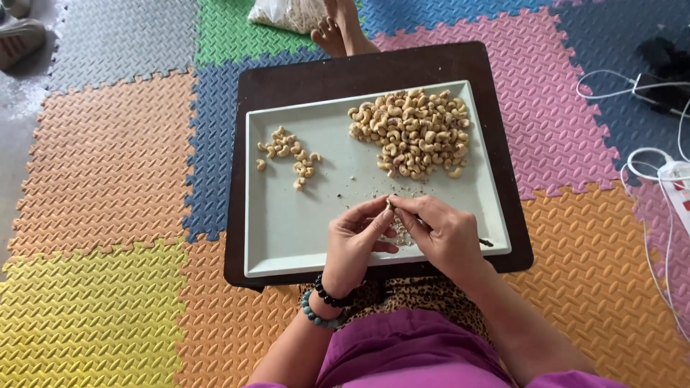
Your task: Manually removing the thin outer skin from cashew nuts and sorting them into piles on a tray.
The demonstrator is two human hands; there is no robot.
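Pale grey tray [287, 237] sits on a dark low table [302, 72]. Both hands meet near its front edge: left hand [357, 241] and right hand [442, 233] pinch one cashew [391, 204] between the fingertips. By my judgement most work remains: the big heap [413, 133] fills the far right corner, the small pile [287, 154] (far fewer nuts) lies toward the left edge. Coloured foam mats [108, 158] cover the floor; white cables [658, 172] trail at right.

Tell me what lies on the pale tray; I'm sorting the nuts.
On the tray: a big cashew pile, a small pile, and crumbs. Both hands cover part of it.
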